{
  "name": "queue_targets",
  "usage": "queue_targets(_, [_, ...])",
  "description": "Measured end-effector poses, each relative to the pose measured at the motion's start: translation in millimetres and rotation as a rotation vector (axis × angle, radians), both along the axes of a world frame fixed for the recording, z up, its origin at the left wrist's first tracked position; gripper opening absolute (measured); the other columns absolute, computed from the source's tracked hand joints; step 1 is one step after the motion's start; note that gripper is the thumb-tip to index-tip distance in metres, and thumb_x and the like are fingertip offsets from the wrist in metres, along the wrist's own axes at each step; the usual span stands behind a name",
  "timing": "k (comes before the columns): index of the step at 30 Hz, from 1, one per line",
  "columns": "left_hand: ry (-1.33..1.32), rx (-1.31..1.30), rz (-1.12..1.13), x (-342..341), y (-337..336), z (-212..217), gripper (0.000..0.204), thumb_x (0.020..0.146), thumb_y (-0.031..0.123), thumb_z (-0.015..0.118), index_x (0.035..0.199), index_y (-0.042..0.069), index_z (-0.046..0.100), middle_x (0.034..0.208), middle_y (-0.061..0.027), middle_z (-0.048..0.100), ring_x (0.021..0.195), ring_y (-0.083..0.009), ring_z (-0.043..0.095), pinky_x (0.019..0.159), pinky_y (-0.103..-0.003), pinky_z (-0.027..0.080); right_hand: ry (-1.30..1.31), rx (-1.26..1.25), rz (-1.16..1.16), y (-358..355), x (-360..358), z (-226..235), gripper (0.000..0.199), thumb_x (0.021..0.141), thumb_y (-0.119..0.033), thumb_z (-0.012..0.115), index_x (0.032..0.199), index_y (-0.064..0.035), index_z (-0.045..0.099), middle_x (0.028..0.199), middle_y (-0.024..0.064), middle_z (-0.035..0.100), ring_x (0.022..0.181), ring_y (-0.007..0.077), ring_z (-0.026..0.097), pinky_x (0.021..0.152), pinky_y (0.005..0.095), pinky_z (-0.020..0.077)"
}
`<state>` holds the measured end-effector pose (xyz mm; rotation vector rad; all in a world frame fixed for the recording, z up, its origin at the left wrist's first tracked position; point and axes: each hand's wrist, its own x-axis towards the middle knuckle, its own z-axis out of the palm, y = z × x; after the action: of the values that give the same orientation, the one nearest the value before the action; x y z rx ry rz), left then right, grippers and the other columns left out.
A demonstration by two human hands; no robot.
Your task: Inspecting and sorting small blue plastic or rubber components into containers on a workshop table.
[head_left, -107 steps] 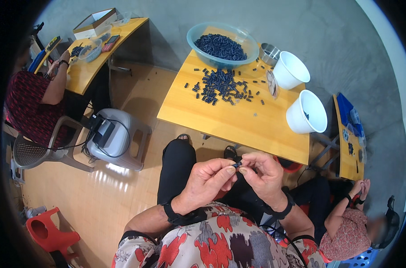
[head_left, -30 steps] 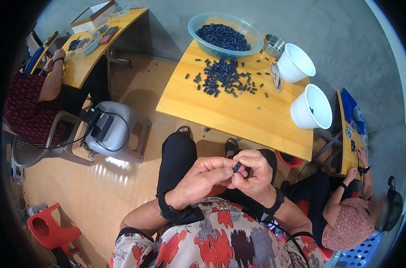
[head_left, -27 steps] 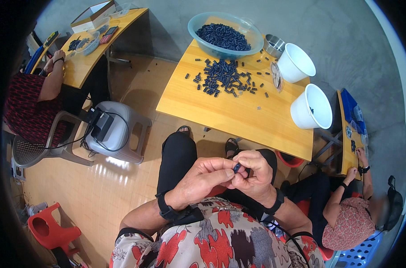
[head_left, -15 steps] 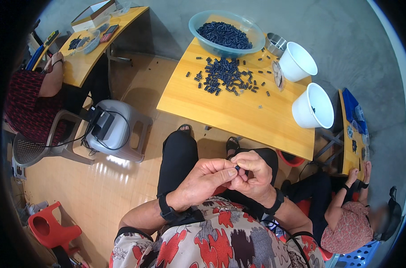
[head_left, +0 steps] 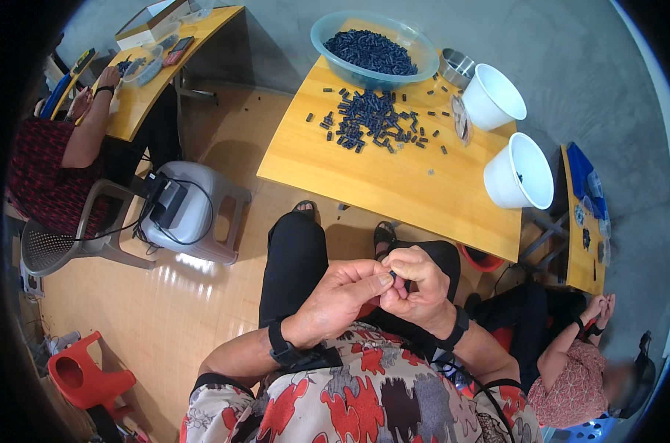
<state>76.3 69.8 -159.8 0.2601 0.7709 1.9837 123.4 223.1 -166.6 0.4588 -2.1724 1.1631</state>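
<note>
My left hand [head_left: 340, 299] and my right hand [head_left: 416, 286] meet over my lap, fingertips pinched together on one small dark cylindrical piece [head_left: 392, 275]. Both wrists wear dark bands. Ahead on the yellow table [head_left: 394, 184] lies a loose heap of the same small dark pieces [head_left: 368, 122]. Behind it stands a clear blue bowl [head_left: 327, 33] full of them.
Two white buckets [head_left: 523, 171] and a small metal cup [head_left: 457, 68] stand at the table's right. A grey stool [head_left: 195, 210] with a cabled device is at left. Seated people work at a second yellow table [head_left: 139, 100] far left and at lower right. A red stool [head_left: 84, 376] is near.
My hands have stayed together over my lap, fingers shifting slightly on the small piece. The view has tilted a little; the person at lower right has raised both hands.
</note>
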Motion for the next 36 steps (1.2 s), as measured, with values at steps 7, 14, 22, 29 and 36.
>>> queue_targets(7, [0.181, -0.066, 0.008, -11, -1, 11, 0.019, 0.094, 0.011, 0.048, 0.099, -0.002, 0.061, 0.09, -0.0031, 0.061, 0.078, -0.0054, 0.053, 0.071, -0.021, 0.046, -0.162, -0.194, 0.06, 0, 2, 5, 0.035, 0.07, 0.006, 0.063, 0.102, -0.0003, 0.05, 0.098, 0.0123, 0.06, 0.069, 0.01, 0.054, 0.059, 0.0206, 0.0455])
queue_targets(14, [-0.015, -0.097, -0.082, -16, -9, 11, 0.024, 0.093, 0.009, 0.047, 0.112, -0.001, 0.059, 0.105, -0.0073, 0.061, 0.09, -0.0099, 0.059, 0.075, -0.025, 0.051, -0.347, -0.401, 0.089, 0, 9, 7, 0.032, 0.075, 0.006, 0.061, 0.106, 0.0002, 0.051, 0.107, 0.0125, 0.058, 0.084, 0.0095, 0.056, 0.071, 0.0202, 0.0465])
queue_targets(22, [-0.04, -0.09, -0.039, -11, -10, 1, 0.021, 0.09, 0.008, 0.054, 0.108, -0.002, 0.061, 0.102, -0.0134, 0.063, 0.088, -0.018, 0.063, 0.075, -0.029, 0.054, -0.289, -0.307, 0.039, -2, 9, 2, 0.033, 0.072, 0.006, 0.064, 0.102, -0.0026, 0.053, 0.106, 0.0115, 0.059, 0.076, 0.0097, 0.055, 0.065, 0.0199, 0.0465])
queue_targets(29, [0.167, -0.189, -0.026, -9, -11, 5, 0.015, 0.089, 0.01, 0.057, 0.099, 0.001, 0.065, 0.086, -0.004, 0.065, 0.073, -0.0056, 0.057, 0.065, -0.019, 0.049, -0.399, -0.17, 0.133, 6, 14, 16, 0.031, 0.076, 0.003, 0.064, 0.105, -0.0007, 0.055, 0.102, 0.0116, 0.06, 0.076, 0.0111, 0.057, 0.065, 0.0222, 0.0483])
queue_targets(36, [0.331, -0.188, 0.033, -8, -10, 9, 0.017, 0.091, 0.01, 0.055, 0.1, -0.001, 0.063, 0.084, -0.0047, 0.065, 0.072, -0.0068, 0.058, 0.066, -0.021, 0.049, -0.516, -0.493, 0.219, 14, 13, 17, 0.02, 0.087, -0.01, 0.059, 0.101, 0.0041, 0.061, 0.105, 0.0176, 0.062, 0.092, 0.0189, 0.061, 0.077, 0.0274, 0.0507])
